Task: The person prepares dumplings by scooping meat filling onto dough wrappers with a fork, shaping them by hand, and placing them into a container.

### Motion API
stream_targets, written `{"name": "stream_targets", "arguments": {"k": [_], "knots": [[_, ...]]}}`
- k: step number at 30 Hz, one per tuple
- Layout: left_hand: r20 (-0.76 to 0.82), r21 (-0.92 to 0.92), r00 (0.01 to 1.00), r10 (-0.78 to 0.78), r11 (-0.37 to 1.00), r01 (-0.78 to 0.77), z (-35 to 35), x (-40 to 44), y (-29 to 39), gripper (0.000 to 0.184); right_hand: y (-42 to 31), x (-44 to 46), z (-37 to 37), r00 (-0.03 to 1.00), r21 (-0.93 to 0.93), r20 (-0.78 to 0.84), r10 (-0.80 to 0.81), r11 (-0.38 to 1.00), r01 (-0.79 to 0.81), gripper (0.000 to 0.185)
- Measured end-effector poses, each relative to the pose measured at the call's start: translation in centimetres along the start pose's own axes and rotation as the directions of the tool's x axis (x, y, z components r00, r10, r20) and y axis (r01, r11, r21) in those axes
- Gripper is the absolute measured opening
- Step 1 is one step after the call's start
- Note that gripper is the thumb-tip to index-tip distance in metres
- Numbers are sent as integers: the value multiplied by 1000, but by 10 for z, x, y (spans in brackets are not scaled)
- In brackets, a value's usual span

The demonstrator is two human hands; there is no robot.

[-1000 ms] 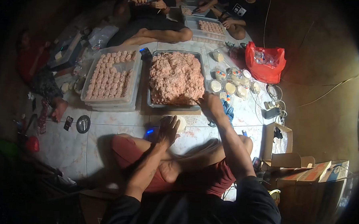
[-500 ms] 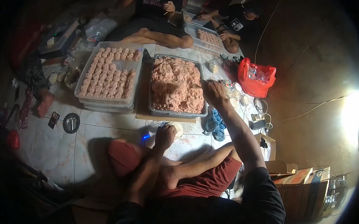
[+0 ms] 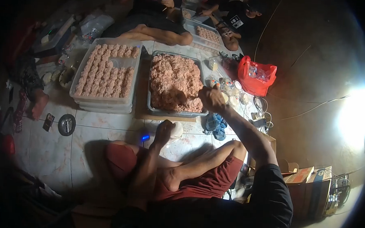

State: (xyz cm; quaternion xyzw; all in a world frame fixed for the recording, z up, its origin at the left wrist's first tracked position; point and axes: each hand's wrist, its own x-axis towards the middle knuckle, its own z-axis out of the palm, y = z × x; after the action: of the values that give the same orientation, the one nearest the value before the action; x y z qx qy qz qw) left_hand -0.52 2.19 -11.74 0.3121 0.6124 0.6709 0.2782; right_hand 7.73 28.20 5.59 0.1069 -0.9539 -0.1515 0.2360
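Now, right hand (image 3: 212,98) closed, back at meat tub (image 3: 174,113); left hand (image 3: 163,132) closed, by white disc (image 3: 177,131)

Red bag (image 3: 256,76), pink mince (image 3: 175,81), blue cloth (image 3: 215,125), maroon shorts (image 3: 204,181)

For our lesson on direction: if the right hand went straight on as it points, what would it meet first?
The right hand would probably meet the pink mince; with depth unclear, the tray rim might come first.
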Motion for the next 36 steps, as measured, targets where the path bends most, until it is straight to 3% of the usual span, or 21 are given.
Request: {"name": "stream_targets", "arguments": {"k": [1,3,4,6,10,12,13,16,17,20,22,25,26,28,29,31,32,33,34,35,36], "knots": [[67,-223,978,-198,952,208,-6,-2,4,37,6,-8,5,978,99,97,186,976,-196,8],[82,-370,947,-311,873,318,-10,-10,43,38,-2,14,-23,796,278,369,479,761,-587,17],[111,-510,905,-411,758,407,-10,-12,54,41,-7,22,-33,795,280,368,481,758,-589,17],[80,-352,952,-295,885,304,-12,-11,33,42,-10,30,-43,518,258,502,693,451,-854,23],[143,-333,980,-141,925,182,-12,-11,32,35,4,16,-46,571,408,482,664,407,-817,29],[119,-369,990,-72,923,111,-12,-11,25,36,9,10,-47,809,791,314,496,334,-512,32],[101,-278,979,-178,940,199,-11,-9,26,36,6,15,-47,739,806,390,550,184,-562,29],[67,-195,947,-315,926,322,-10,-8,17,35,-4,29,-61,542,652,431,721,167,-740,26],[67,-206,939,-338,916,344,-10,-8,13,35,5,17,-50,639,645,387,665,299,-703,23],[46,-178,934,-354,917,356,-11,-8,18,33,-8,33,-49,626,395,425,654,488,-778,20],[29,-228,928,-372,901,368,-5,-6,11,31,-9,51,-39,680,356,359,639,579,-733,19],[74,-276,914,-399,873,403,0,-8,3,30,-14,103,-47,883,142,216,417,881,-451,13],[121,-268,910,-396,870,414,-3,-6,4,31,-12,116,-38,883,147,210,419,880,-452,13],[117,-202,923,-367,901,384,-9,-9,22,28,-12,142,-22,990,50,63,128,990,-132,15],[119,-153,931,-344,920,360,-9,-10,31,26,-17,154,-13,990,51,58,126,990,-129,15],[100,-168,930,-355,915,367,-9,-10,16,34,-28,169,-1,986,-55,6,-165,985,165,6],[86,-170,929,-360,914,370,-11,-9,9,44,-15,160,34,940,-448,95,-327,829,333,5],[142,-70,901,-410,904,422,-17,-7,19,55,-15,166,39,861,-748,179,-476,502,434,4],[141,-69,904,-404,907,416,-18,-2,12,55,-10,159,36,785,-830,279,-552,272,487,4],[73,-102,918,-390,913,395,-15,-2,4,56,-8,139,29,853,-507,291,-434,686,522,6],[1,-135,927,-374,919,371,-11,-5,-3,57,-20,135,-9,905,-80,296,-306,936,343,8]]}}
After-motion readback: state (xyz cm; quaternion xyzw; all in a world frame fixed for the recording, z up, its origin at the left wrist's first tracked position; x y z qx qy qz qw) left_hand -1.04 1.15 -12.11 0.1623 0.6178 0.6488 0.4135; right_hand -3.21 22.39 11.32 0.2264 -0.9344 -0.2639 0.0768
